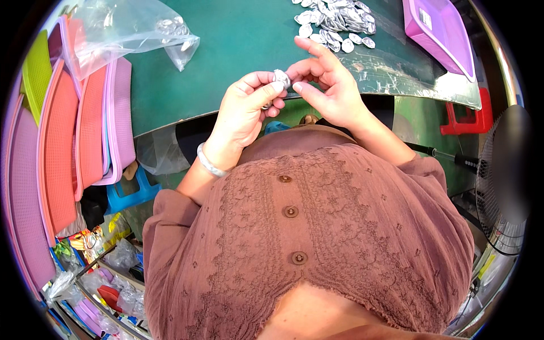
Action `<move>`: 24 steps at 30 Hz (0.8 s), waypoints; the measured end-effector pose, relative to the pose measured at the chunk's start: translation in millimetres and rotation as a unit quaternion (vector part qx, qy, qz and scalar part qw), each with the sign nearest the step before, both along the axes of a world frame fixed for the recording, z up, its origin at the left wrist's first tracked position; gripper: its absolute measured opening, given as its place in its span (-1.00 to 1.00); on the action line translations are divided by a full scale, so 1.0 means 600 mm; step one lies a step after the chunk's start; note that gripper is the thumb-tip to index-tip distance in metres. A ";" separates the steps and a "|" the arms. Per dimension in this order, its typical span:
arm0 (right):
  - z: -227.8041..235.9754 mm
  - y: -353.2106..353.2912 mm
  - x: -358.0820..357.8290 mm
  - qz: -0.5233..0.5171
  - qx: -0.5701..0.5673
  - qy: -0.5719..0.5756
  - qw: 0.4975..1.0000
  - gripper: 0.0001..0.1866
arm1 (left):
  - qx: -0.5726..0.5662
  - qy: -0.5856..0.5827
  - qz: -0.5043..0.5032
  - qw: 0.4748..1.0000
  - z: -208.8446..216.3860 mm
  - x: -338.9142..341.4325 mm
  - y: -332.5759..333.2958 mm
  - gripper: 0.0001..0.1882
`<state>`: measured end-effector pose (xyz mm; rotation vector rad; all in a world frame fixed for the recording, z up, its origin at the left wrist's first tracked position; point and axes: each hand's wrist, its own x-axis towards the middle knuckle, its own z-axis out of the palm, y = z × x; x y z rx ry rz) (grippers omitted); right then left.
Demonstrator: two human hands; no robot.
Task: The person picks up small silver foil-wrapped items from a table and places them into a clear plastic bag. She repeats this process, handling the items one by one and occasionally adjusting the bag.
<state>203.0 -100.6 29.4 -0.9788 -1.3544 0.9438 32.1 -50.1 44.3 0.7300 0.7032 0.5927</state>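
Small shiny silver oval pieces are being handled at the table's near edge. One silver oval piece (pixel 281 79) is pinched between the thumb and finger of my left hand (pixel 241 110). A second silver piece shows partly among that hand's lower fingers. From the other side, my right hand (pixel 334 85) closes its thumb and forefinger at the edge of the first piece, with its other fingers lifted. Beyond the right hand, a heap of similar silver pieces (pixel 340 20) lies on the green table (pixel 238 34).
At the back left lies a clear plastic bag (pixel 124 28) with several silver pieces inside. A purple basket (pixel 442 34) sits at the right. Stacked coloured baskets (pixel 59 153) line the left side. A blue stool (pixel 133 192), red stool (pixel 470 116) and fan (pixel 504 170) stand nearby.
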 end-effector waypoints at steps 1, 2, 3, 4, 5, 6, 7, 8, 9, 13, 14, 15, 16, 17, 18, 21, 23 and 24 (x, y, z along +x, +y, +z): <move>0.003 0.000 -0.001 0.002 -0.017 0.021 1.000 -0.34 | 0.012 0.011 0.006 1.000 0.001 0.001 0.000 -0.89; 0.007 -0.001 -0.002 0.003 -0.033 0.042 0.999 -0.35 | 0.016 0.014 0.006 1.000 0.000 0.001 -0.001 -0.89; 0.010 -0.001 -0.004 0.005 -0.050 0.063 0.997 -0.36 | 0.021 0.017 0.006 1.000 -0.001 0.001 -0.001 -0.89; 0.011 -0.001 -0.005 -0.001 -0.059 0.073 0.996 -0.36 | 0.025 0.020 0.005 0.999 -0.001 0.002 -0.002 -0.89; 0.011 0.000 -0.006 -0.008 -0.069 0.084 0.994 -0.37 | 0.025 0.018 0.008 0.999 -0.001 0.003 -0.002 -0.89; 0.012 0.000 -0.007 -0.014 -0.078 0.094 0.992 -0.37 | 0.025 0.017 0.011 0.999 0.001 0.003 -0.003 -0.88; 0.012 0.001 -0.008 -0.018 -0.079 0.103 0.991 -0.37 | 0.026 0.015 0.014 0.999 0.002 0.004 -0.004 -0.87; 0.012 0.001 -0.008 -0.022 -0.080 0.112 0.990 -0.37 | 0.027 0.017 0.017 0.999 0.002 0.004 -0.004 -0.85; 0.012 0.001 -0.009 -0.026 -0.081 0.121 0.989 -0.37 | 0.029 0.019 0.021 0.999 0.001 0.004 -0.004 -0.83; 0.005 0.002 -0.015 -0.065 -0.008 0.022 0.998 -0.40 | 0.023 -0.025 0.044 0.998 0.002 0.010 -0.007 -0.76; 0.008 0.001 -0.018 -0.073 0.011 -0.014 0.997 -0.41 | 0.017 -0.031 0.039 0.999 0.001 0.010 -0.007 -0.76; 0.012 -0.001 -0.020 -0.080 0.029 -0.050 0.995 -0.41 | 0.011 -0.038 0.034 0.999 -0.001 0.011 -0.007 -0.75; 0.018 -0.002 -0.023 -0.076 0.046 -0.058 0.994 -0.42 | 0.005 -0.044 0.030 0.999 -0.003 0.010 -0.007 -0.74; 0.016 -0.002 -0.022 -0.066 0.058 -0.072 0.993 -0.40 | -0.006 -0.054 0.025 0.998 -0.007 0.010 -0.005 -0.75; 0.014 -0.002 -0.019 -0.057 0.070 -0.087 0.992 -0.39 | -0.017 -0.064 0.020 0.998 -0.014 0.008 -0.001 -0.75; 0.006 0.004 -0.014 -0.084 0.101 -0.081 0.988 -0.43 | -0.036 -0.096 0.009 0.995 -0.015 0.006 0.001 -0.74; 0.008 0.005 -0.005 -0.125 0.098 -0.095 0.983 -0.46 | -0.039 -0.110 0.000 0.993 -0.014 0.003 0.003 -0.74; 0.005 0.008 0.005 -0.165 0.112 -0.156 0.967 -0.46 | -0.036 -0.113 -0.005 0.993 -0.013 0.001 0.004 -0.73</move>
